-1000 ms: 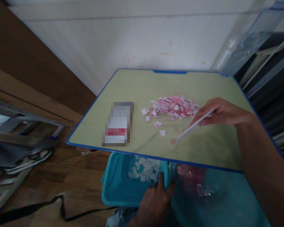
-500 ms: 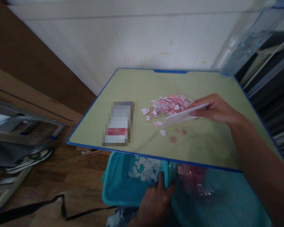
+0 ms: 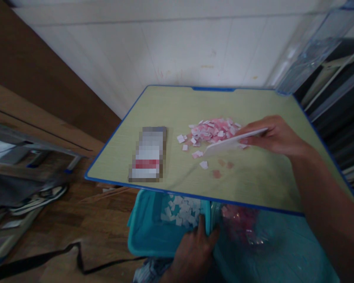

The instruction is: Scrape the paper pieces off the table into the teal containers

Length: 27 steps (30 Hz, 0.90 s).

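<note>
Pinching a white card [image 3: 224,146] by its right end, your right hand [image 3: 277,135] has thumb and fingers closed on it, parted only by its thickness. The card is held tilted, its free end slanting down to the left, in front of the near right side of the pile of pink and white squares [image 3: 209,129]. Whether its lower edge touches the table [image 3: 171,102] cannot be determined.

Your left hand [image 3: 193,249] is closed over the right rim of the teal bin [image 3: 153,245], forefinger inside, thumb outside; your other fingers are curled and partly hidden. White pieces [image 3: 183,210] lie within that bin, towards the table edge.

Several squares lie loose left of the pile and near it, and reddish spots [image 3: 216,173] mark the tabletop closer to you. A blurred-out rectangular object [image 3: 149,153] rests farther left. Beside the bin, pink contents [image 3: 238,220] show under clear plastic. A clear bottle [image 3: 301,65] stands at the far right corner against the wall [image 3: 179,47]. A shoe [image 3: 41,200] is visible at lower left.
</note>
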Motion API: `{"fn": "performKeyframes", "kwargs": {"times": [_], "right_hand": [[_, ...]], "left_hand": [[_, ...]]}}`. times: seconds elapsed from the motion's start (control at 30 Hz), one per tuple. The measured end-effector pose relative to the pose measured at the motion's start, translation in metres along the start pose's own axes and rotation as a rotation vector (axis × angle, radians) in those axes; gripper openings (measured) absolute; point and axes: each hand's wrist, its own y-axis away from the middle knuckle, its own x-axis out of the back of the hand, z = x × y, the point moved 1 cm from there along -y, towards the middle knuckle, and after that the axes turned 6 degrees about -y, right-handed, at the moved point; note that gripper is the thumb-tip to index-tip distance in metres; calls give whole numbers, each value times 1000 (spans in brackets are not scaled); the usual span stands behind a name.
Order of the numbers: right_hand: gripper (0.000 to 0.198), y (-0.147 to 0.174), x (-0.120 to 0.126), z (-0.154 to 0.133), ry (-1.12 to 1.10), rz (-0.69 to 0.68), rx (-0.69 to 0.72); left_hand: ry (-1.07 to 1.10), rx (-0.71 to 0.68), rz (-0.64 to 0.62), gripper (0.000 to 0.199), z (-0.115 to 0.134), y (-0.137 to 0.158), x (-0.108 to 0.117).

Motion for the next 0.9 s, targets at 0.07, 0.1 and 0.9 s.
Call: {"fn": "performKeyframes", "kwargs": {"times": [0.07, 0.1, 0.9], "right_hand": [[23, -2, -5, 1, 30, -57, 33], [24, -3, -6, 2, 43, -82, 48], [20, 4, 17, 7, -119, -42, -101]], "left_hand": [[4, 4, 6, 64, 0, 0, 0], [6, 4, 4, 63, 0, 1, 0], [26, 12, 31, 59, 0, 0, -3]]}}
